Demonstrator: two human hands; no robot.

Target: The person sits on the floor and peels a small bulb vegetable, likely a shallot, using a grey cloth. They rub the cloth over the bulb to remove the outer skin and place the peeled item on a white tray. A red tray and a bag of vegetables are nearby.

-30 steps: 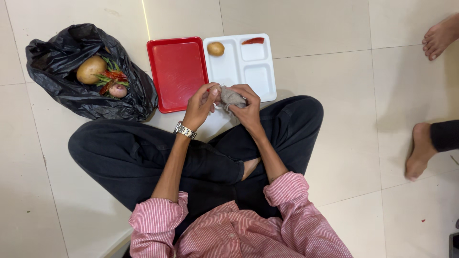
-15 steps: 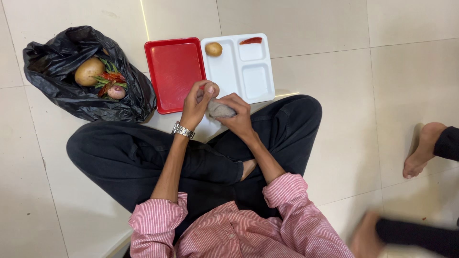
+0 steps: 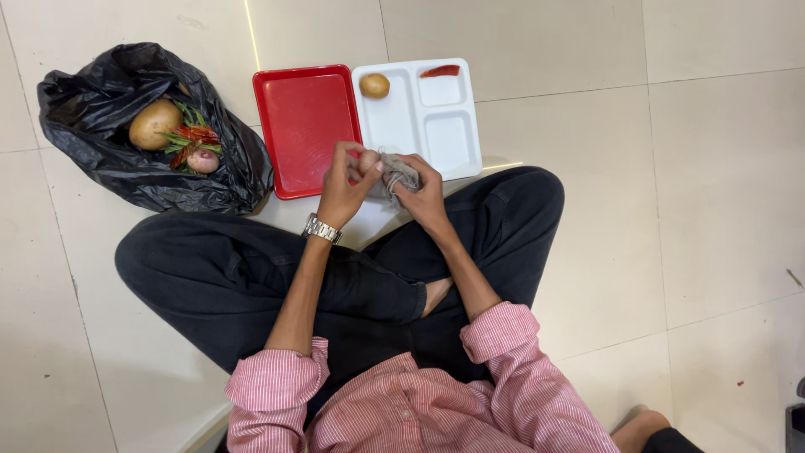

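Observation:
I sit cross-legged on a tiled floor. My left hand (image 3: 342, 189), with a metal watch on the wrist, pinches a small round pale vegetable (image 3: 367, 159) at its fingertips. My right hand (image 3: 429, 197) grips a crumpled grey cloth (image 3: 398, 172) pressed against that vegetable. Both hands hover over the near edges of a red tray (image 3: 306, 117) and a white compartment tray (image 3: 402, 126).
The white tray holds a small potato (image 3: 374, 85) and a red chilli (image 3: 441, 71). An open black plastic bag (image 3: 101, 159) at the left holds a large potato (image 3: 153, 123), chillies (image 3: 193, 134) and an onion (image 3: 203, 159). Another person's foot (image 3: 641, 429) shows at the bottom right.
My hands have kept working the cloth over the vegetable, shifting slightly. The other person's feet at the right edge have moved away; only a foot at the bottom right stays in view.

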